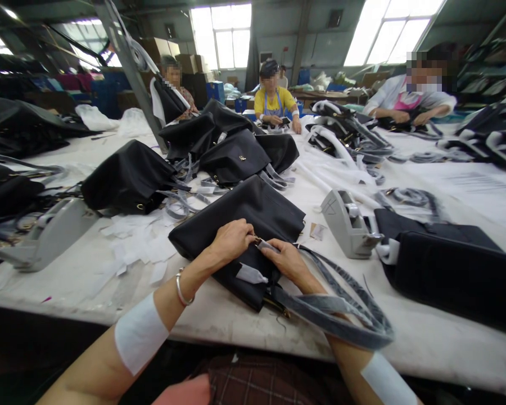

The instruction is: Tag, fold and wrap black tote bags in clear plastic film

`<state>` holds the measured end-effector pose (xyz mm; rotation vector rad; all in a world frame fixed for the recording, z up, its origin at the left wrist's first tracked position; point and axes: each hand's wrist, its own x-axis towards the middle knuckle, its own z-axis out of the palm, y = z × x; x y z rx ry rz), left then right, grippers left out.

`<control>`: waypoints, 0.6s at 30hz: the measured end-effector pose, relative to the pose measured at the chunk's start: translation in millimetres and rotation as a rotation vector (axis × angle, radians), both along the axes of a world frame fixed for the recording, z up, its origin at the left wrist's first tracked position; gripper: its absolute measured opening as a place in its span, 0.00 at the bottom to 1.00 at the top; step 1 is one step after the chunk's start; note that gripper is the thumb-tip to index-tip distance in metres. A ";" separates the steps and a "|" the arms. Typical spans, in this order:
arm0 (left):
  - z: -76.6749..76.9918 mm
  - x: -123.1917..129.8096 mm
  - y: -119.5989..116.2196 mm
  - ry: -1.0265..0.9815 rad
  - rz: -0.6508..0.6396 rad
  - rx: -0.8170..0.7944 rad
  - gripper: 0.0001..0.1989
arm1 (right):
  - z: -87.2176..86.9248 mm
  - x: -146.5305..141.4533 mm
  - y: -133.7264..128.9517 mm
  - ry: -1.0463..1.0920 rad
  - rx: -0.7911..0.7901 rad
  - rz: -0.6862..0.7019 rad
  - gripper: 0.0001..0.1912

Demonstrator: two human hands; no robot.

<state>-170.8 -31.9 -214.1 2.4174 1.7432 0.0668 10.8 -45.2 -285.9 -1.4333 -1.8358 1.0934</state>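
A black handbag point(244, 216) lies on the table in front of me, its plastic-wrapped strap point(349, 315) looping out to the right over my right forearm. My left hand point(234, 239) is closed in a pinch at a small gold-coloured metal fitting point(257, 241) on the bag. Beside it my right hand point(289, 260) pinches the wrapped strap end next to that fitting. A white tag or wrapped piece point(252, 274) rests on the bag just below my hands. Part of a gold zip point(278, 306) shows at the bag's near edge.
Grey tape dispensers stand at the right point(348, 225) and left point(46, 233). More black bags point(129, 174) are heaped beyond, with paper slips point(130, 247) scattered nearby. A dark flap bag point(455, 275) lies right. Co-workers sit across the table point(442, 360); a slanted metal post point(132, 73) rises left.
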 end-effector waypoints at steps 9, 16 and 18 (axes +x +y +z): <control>-4.2 6.8 22.9 0.107 0.043 -0.080 0.05 | -6.5 -4.1 2.5 -0.186 0.076 -0.031 0.22; -11.5 12.7 25.2 0.143 -0.013 -0.045 0.06 | -6.0 -7.0 5.1 -0.319 0.141 -0.036 0.19; -8.4 10.3 29.2 0.147 -0.035 -0.073 0.04 | -4.2 -6.3 5.8 -0.333 0.132 -0.036 0.18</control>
